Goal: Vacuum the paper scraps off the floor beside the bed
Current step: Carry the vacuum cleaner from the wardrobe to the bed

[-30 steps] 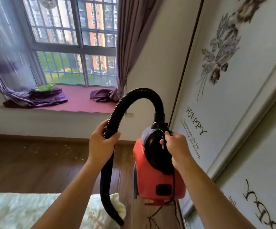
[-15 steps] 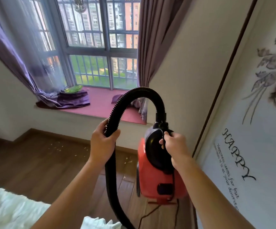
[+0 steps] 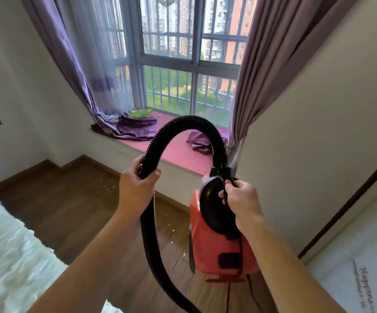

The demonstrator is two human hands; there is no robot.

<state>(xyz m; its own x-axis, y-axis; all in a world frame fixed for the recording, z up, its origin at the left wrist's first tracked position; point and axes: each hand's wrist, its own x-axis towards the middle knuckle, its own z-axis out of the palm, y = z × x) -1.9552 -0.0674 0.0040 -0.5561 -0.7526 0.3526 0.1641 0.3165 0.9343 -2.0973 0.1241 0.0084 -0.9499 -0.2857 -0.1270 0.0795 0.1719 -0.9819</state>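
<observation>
Holding the vacuum and its hose, one in each hand

You are gripping the black ribbed hose (image 3: 184, 123) with your left hand (image 3: 135, 188). The fingers are curling fully round it from behind and the thumb is closing over the front, so no gap is showing in that grip. From your fist the hose is arching up and over to the top of the red vacuum (image 3: 216, 254), and its other end is hanging down past your forearm out of view.

Your right hand (image 3: 242, 199) is wrapping tightly round the black handle (image 3: 233, 180) on top of the vacuum, with the knuckles facing you. The body is hanging below your fist, clear of the wooden floor (image 3: 65, 213), and a thin cord (image 3: 228, 294) is trailing beneath it.

Pale paper scraps (image 3: 106, 186) are lying scattered on the floor near the window ledge (image 3: 178, 152), and a few more are showing between the hose and the vacuum. The bed (image 3: 9, 256) is sitting at your lower left.
</observation>
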